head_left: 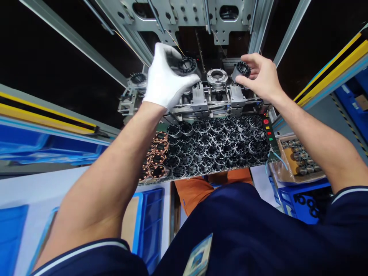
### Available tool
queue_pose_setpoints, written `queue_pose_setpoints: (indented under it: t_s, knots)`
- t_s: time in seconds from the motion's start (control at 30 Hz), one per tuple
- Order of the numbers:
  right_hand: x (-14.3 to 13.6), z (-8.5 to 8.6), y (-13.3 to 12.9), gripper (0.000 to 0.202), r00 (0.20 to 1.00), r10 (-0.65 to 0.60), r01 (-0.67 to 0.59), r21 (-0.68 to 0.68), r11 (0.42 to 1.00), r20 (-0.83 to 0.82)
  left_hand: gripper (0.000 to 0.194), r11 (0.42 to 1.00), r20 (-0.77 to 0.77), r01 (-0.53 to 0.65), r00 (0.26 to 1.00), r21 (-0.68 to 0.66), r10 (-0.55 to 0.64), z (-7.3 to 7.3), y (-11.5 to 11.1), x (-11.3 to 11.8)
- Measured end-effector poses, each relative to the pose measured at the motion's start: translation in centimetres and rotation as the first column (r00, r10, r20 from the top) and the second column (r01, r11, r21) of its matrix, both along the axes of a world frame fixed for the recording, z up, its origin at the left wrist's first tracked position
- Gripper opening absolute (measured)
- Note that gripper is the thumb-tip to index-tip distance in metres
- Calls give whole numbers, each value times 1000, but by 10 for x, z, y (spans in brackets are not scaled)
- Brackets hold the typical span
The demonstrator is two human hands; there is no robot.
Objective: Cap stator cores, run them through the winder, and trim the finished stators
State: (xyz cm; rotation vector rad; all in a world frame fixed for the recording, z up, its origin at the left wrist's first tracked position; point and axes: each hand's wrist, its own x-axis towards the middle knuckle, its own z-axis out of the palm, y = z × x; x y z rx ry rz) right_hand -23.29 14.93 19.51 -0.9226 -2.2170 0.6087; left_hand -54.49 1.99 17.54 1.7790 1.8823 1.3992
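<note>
Holding two black cores at once, one per hand, above the machine fixture (224,103) at the far side of the worktop (275,150). Left grip (166,78), white-gloved, is closed around the left-hand core (188,66), thumb near, fingers far, likely to keep the slotted face up. Right grip (263,74), bare, pinches the right-hand core (242,69) from its right side, probably to stay clear of the ring holder (217,76). Cannot tell whether either core touches the fixture. Counts: one ring holder between the hands; one far-left core (137,79), partly behind the glove; two metal blocks (199,97). Near side: black cores (220,138) packed in close rows, presumably for easy reach; seven in the far row, over two dozen overall, exact total unclear. Copper-wound cores (158,171) grouped at the left end, apparently kept apart by type; about eight visible, maybe more behind the left forearm (123,145). Four buttons (269,133) at the right edge, perhaps for quick pressing: two red, one yellow, one green. One carton (289,159) further right, metal parts inside too small to count
</note>
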Motion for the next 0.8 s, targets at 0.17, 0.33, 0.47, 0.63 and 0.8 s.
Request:
queue_pose_setpoints:
  t_s: [0.17, 0.33, 0.47, 0.63, 0.8]
  knots:
    - [-9, -28, 3, 63, 992, -64, 71, -64, 995, 113, 88, 978, -117, -93, 990, -186, 72, -38, 9, -1]
    - [-9, -31, 6, 56, 986, -106, 107, -4, 994, 126, 84, 985, -122, -74, 991, -157, 55, -53, 13, -10]
    - [-7, -22, -11, 58, 992, -31, 38, -55, 998, 125, 79, 988, -23, 64, 997, -142, -68, -47, 3, -10]
    - [6, -1, -94, 86, 946, 188, -264, -298, 917, -263, 81, 946, 197, 253, 936, 202, -293, -20, -66, 46]
    - [27, 23, -172, 72, 829, 226, -454, -378, 807, -511, 62, 902, 398, 280, 825, 328, -401, 15, -135, 107]
